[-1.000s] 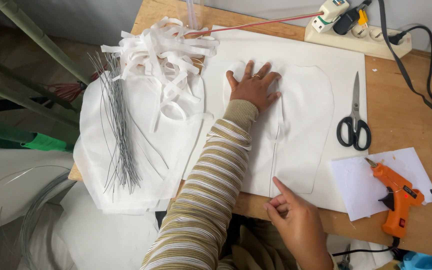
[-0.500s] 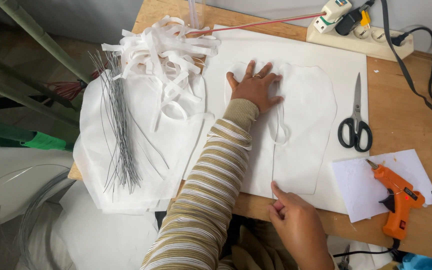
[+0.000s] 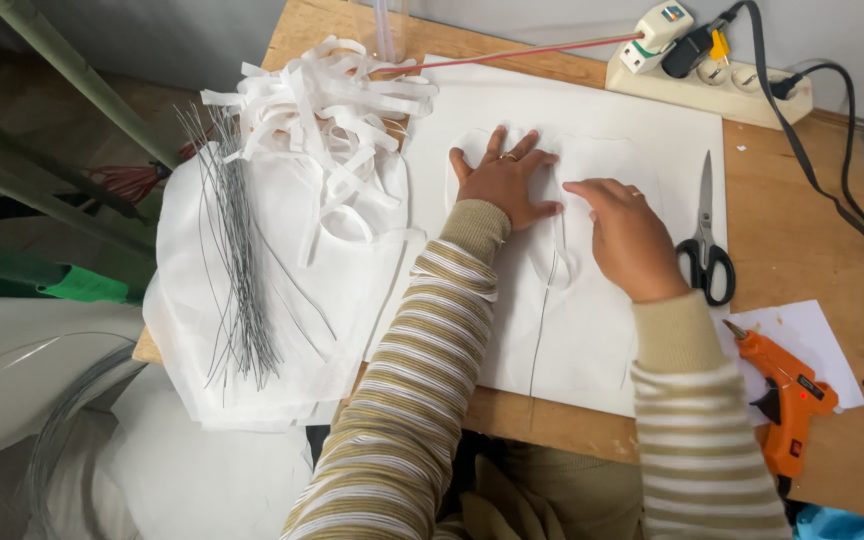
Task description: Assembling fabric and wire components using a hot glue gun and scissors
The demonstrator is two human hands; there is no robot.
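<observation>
My left hand (image 3: 505, 178) lies flat, fingers spread, on a white petal-shaped fabric piece (image 3: 582, 300) that rests on a large white sheet (image 3: 592, 110). My right hand (image 3: 625, 236) presses on the same fabric just to the right, index finger pointing left toward a thin grey wire (image 3: 544, 310) that runs down the middle of the piece. Neither hand grips anything.
A bundle of thin wires (image 3: 237, 280) lies on stacked white fabric at the left, beside a heap of white strips (image 3: 327, 105). Black-handled scissors (image 3: 707, 240), an orange glue gun (image 3: 782, 400) on paper, and a power strip (image 3: 712, 75) sit to the right.
My right hand has moved up from the near table edge onto the fabric beside my left hand. The left hand has stayed in place.
</observation>
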